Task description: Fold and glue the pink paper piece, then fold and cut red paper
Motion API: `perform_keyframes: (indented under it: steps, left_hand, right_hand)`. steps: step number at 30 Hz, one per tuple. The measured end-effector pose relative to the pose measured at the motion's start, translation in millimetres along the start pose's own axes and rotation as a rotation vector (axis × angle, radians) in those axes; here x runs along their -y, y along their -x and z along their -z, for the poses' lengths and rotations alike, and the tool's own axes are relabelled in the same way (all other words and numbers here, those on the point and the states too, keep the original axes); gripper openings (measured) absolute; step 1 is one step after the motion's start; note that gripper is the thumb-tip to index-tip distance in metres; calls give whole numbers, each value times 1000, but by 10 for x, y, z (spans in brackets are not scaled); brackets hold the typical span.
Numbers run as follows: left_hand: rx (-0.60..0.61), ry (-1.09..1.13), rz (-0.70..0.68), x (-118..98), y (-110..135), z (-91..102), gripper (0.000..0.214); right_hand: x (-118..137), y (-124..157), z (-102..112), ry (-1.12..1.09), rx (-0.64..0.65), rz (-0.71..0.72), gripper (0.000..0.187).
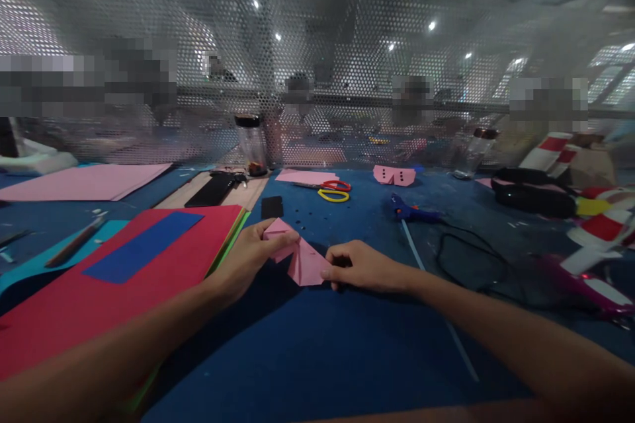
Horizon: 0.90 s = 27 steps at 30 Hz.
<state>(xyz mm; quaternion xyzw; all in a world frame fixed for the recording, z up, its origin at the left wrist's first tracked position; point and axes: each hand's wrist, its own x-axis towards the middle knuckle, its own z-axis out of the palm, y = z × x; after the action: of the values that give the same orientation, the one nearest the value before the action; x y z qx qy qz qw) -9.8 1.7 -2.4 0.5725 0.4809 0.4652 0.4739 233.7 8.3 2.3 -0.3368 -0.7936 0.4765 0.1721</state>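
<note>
A small pink folded paper (307,266) is held between my two hands just above the blue table. My left hand (255,248) pinches its left end, thumb lying across the front. At its lower right edge, my right hand (354,266) grips between thumb and curled fingers. Creases run through the paper, and its middle bends inward. Behind it lie a small black square (272,207) and scissors (333,190) with red and yellow handles. Further back stands a finished-looking pink folded piece (394,176) with black dots on it.
Red paper sheets (169,258) with a blue strip (143,246) lie left. A blue glue gun (414,209) with its cord and a glue stick (436,297) are right. A jar (251,145) and phone (211,190) stand near the perforated metal screen (198,106).
</note>
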Motion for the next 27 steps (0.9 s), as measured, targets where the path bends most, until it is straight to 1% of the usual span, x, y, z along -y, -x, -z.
perform_keyframes:
  steps: [4,9,17,22,27]
  left_hand:
    - [-1,3,6,15,5,2,27]
    - [-24,9,1,56,-27,13,29]
    - [-19,21,16,55,-21,7,31]
    - [-25,22,16,48,-20,8,31]
    - [-22,22,21,22,-9,-8,30]
  right_hand:
    - [-17,-7,-10,47,-33,-31,26]
    - [-21,-7,13,25,-6,3,26]
    - [-55,-17,-7,98,-49,-4,24]
    - [-55,-24,-1,27,-12,9,23]
    - [-53,-11,-8,-6,1,0,29]
